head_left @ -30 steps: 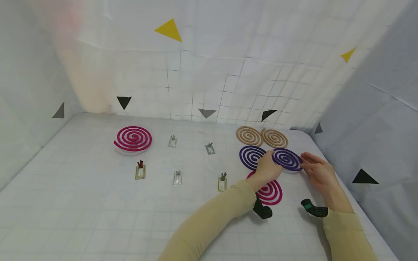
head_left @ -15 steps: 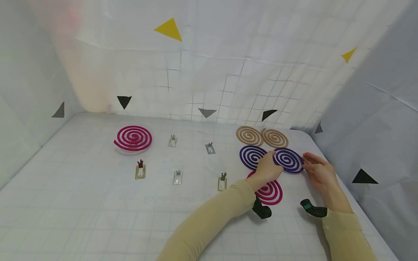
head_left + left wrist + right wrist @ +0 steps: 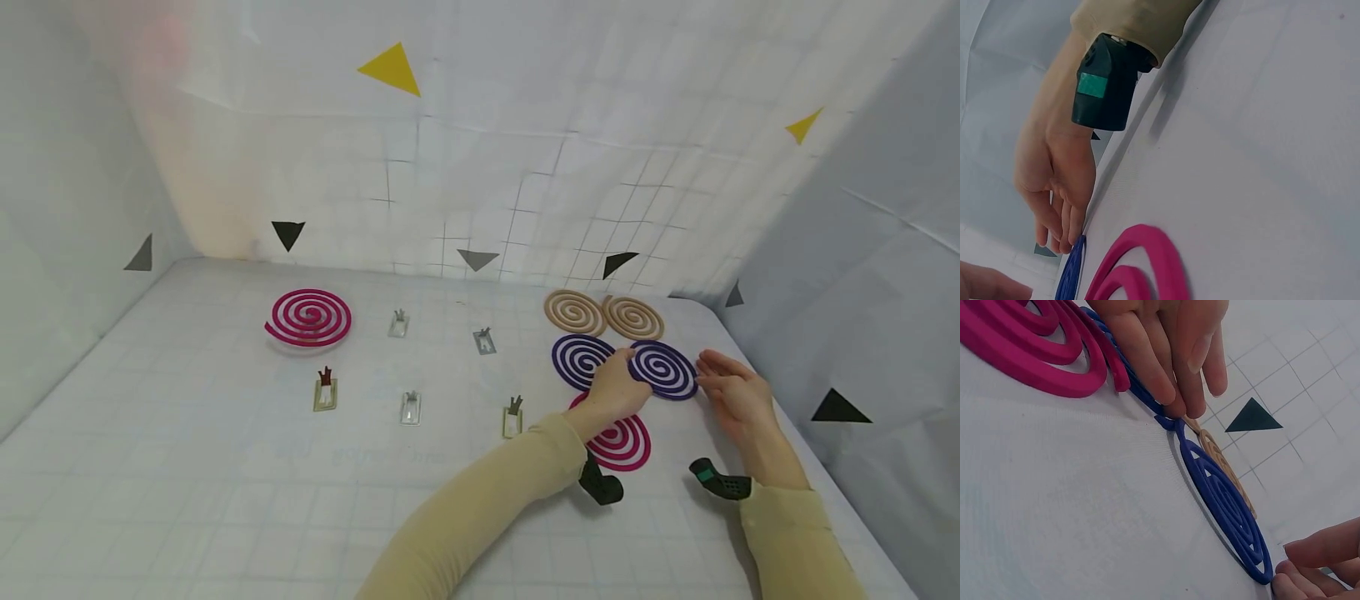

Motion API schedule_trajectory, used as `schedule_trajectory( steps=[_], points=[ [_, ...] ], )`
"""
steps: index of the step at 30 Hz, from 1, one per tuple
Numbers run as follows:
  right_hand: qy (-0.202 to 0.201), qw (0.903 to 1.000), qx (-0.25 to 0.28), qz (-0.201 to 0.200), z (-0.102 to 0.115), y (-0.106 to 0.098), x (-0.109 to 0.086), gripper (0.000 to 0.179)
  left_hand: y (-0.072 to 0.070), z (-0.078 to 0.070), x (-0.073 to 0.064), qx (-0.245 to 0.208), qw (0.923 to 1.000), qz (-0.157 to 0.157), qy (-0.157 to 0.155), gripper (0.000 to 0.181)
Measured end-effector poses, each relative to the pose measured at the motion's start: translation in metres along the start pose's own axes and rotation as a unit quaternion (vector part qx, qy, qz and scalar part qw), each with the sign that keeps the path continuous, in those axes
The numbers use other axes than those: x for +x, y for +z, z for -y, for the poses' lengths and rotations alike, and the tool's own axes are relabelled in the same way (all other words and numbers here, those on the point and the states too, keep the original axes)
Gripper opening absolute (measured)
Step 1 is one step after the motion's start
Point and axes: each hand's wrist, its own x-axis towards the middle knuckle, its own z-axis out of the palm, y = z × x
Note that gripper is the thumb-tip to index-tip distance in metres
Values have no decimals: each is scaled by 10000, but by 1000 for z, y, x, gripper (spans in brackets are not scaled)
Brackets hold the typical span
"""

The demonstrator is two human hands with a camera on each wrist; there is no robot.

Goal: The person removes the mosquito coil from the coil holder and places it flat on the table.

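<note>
In the head view, a purple mosquito coil [image 3: 663,370] lies nearly flat between my two hands. My left hand [image 3: 617,387] pinches its left edge with the fingertips; another purple coil [image 3: 581,360] is partly behind that hand. At the opposite edge, my right hand [image 3: 738,400] has its fingers loosely extended, touching or very near the rim. Under my left wrist lies a magenta coil [image 3: 626,442], partly hidden. The right wrist view shows the purple coil [image 3: 1225,503] edge-on, with left-hand fingers [image 3: 1175,369] at one end.
Two tan coils [image 3: 573,312] lie behind the purple ones. A second magenta coil [image 3: 310,318] stands slightly raised at the left. Several small metal coil stands, silver [image 3: 410,408] and gold [image 3: 325,393], are spread over the white table [image 3: 225,492]. White sheeting rises behind and at both sides.
The purple coil between my hands has come down at its near side and shifted slightly right, lying flatter now. Both hands have moved very little.
</note>
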Motion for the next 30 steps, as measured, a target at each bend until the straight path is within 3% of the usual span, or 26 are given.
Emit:
schedule_trajectory(
  steps=[8,16,23,30],
  points=[
    [18,9995,-300,-74,-1,2,2,69,-3,1,-1,-6,10000,-3,11,64],
    [-72,10000,-49,31,4,3,-4,68,-12,3,-6,-91,9998,172,71,64],
    [-266,9990,336,128,13,25,-18,66,-36,6,-16,236,9990,240,299,63],
    [-517,9953,538,625,19,50,-38,43,-73,16,-30,-267,9977,540,296,70]
  ],
)
